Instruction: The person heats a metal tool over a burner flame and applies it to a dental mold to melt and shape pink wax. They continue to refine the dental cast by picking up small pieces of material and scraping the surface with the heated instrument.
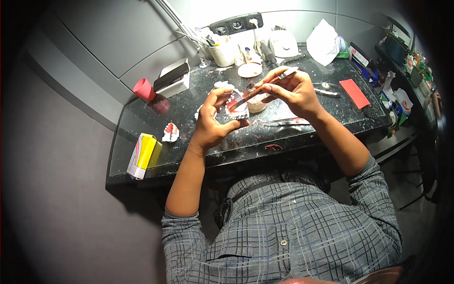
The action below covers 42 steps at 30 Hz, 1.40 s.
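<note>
My left hand (pixel 210 125) grips a white plaster dental model (pixel 243 114) by its edges, thumb below and fingers above. Red wax (pixel 231 107) covers part of the model's inner face. In my right hand (pixel 299 94) is a wax knife (pixel 255 93) with a brown handle, held between thumb and fingers. Its blade reaches down to the red wax and seems to touch it. Just behind the model, below my right fingers, sits a cream-coloured rounded piece (pixel 257 105), partly hidden. A smaller plaster model with red wax (pixel 170 132) lies to the left on the table.
On the black worktop (pixel 227 154) are metal tools (pixel 289 122), a red wax sheet (pixel 354 93), a yellow and white box (pixel 144 155) and a red cup (pixel 144 89). A white container (pixel 172 81), a holder of tools (pixel 222 55) and a white device (pixel 283 43) stand behind.
</note>
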Motion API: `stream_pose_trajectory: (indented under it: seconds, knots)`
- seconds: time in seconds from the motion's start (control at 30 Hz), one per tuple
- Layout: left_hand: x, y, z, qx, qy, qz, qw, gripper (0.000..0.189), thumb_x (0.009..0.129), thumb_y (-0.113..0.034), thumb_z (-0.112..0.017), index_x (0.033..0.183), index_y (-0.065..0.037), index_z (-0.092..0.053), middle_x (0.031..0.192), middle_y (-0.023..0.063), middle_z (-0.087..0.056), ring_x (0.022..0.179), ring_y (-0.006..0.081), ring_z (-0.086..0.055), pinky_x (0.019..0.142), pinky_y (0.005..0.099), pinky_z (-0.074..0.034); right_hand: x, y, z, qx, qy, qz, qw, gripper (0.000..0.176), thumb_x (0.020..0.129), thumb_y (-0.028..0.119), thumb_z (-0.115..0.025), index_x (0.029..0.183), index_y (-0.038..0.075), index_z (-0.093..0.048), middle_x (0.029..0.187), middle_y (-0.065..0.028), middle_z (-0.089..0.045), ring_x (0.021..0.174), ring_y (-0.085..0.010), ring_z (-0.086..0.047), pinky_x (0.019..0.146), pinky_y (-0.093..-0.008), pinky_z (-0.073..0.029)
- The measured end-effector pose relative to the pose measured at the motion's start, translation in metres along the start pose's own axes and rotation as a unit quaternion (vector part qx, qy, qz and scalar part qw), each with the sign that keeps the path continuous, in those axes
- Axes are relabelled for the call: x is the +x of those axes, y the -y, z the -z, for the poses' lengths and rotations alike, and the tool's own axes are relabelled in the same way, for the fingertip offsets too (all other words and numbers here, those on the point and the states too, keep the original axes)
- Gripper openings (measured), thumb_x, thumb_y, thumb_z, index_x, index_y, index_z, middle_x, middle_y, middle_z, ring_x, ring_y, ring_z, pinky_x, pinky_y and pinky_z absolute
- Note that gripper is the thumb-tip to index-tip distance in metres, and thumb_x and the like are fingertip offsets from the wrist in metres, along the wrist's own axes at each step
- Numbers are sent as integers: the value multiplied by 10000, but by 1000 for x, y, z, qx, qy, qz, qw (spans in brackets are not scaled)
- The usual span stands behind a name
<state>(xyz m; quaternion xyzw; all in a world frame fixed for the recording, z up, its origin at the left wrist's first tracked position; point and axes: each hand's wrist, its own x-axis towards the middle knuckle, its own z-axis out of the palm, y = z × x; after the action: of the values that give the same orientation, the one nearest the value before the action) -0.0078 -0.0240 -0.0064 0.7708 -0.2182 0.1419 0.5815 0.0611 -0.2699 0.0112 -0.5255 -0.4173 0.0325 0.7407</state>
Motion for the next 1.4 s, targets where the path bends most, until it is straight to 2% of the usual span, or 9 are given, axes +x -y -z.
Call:
stream_pose_trajectory:
  seconds: [0.2, 0.6, 0.7, 0.77, 0.9, 1.03, 1.13, 1.23, 1.4]
  knots:
    - [0, 0, 1, -10, 0, 4, 1000, 762, 621, 10, -869, 1290, -6, -504, 1236, 127, -625, 1222, 235, -590, 1072, 367, -452, 1, -3, 5, 11, -2, -22, 1000, 142, 959, 47, -668, 1067, -37, -634, 1026, -142, -727, 950, -189, -721, 768, -304, -622]
    - [0, 2, 1, 43, 10, -14, 999, 749, 636, -154, -951, 1252, -5, -552, 1144, 138, -681, 1145, 231, -638, 1015, 359, -475, -1, -4, -1, -20, 20, 7, 1000, 156, 956, 40, -671, 1076, -47, -621, 1043, -152, -725, 969, -191, -717, 801, -301, -612]
    - [1, 2, 2, 43, 15, -11, 999, 740, 639, -157, -949, 1247, -4, -556, 1145, 139, -682, 1130, 226, -642, 1013, 357, -477, 1, -4, -3, -2, -19, 11, 1000, 147, 952, 36, -676, 1063, -47, -628, 1009, -145, -731, 939, -188, -722, 791, -299, -614]
    - [1, 1, 4, 58, 36, -2, 998, 722, 675, -38, -907, 1282, -1, -518, 1207, 111, -643, 1152, 181, -605, 1019, 332, -478, 0, 1, -3, -1, -5, -4, 1000, 127, 949, 29, -676, 1042, -48, -636, 978, -142, -735, 922, -195, -728, 768, -300, -619]
    - [2, 3, 6, 53, 19, -13, 998, 721, 675, -37, -904, 1281, 6, -516, 1187, 106, -641, 1131, 179, -606, 1021, 334, -473, 4, 5, 13, -24, -108, 33, 993, 174, 943, 100, -699, 1026, -47, -657, 905, -150, -739, 809, -208, -741, 653, -297, -609]
    - [4, 1, 8, 11, -9, -24, 1000, 733, 702, -23, -879, 1323, 14, -492, 1207, 106, -615, 1143, 179, -587, 1014, 327, -463, 8, 2, 31, -98, -177, -47, 978, 227, 963, 215, -690, 997, -8, -660, 883, -118, -736, 780, -169, -729, 600, -282, -578]
    - [4, -6, 10, -105, -26, -11, 994, 763, 749, 32, -818, 1408, 20, -433, 1235, 102, -604, 1156, 180, -587, 1019, 335, -459, 7, -11, 34, -129, -137, -198, 962, 255, 987, 291, -664, 943, 40, -646, 931, -76, -731, 850, -141, -696, 680, -284, -574]
    - [3, -4, 16, -185, -35, -12, 982, 802, 759, 50, -808, 1447, 26, -397, 1315, 140, -592, 1166, 202, -604, 1022, 335, -481, 10, -37, 39, -240, -115, -201, 943, 296, 983, 304, -667, 926, 13, -659, 832, -43, -689, 753, -101, -642, 633, -288, -541]
    - [4, -3, 20, -242, -44, -43, 968, 840, 797, -12, -820, 1482, -38, -335, 1401, 184, -535, 1109, 167, -612, 874, 272, -522, 6, -49, 37, -179, -66, -217, 957, 316, 965, 323, -692, 907, 13, -682, 756, -24, -649, 671, -102, -599, 616, -290, -516]
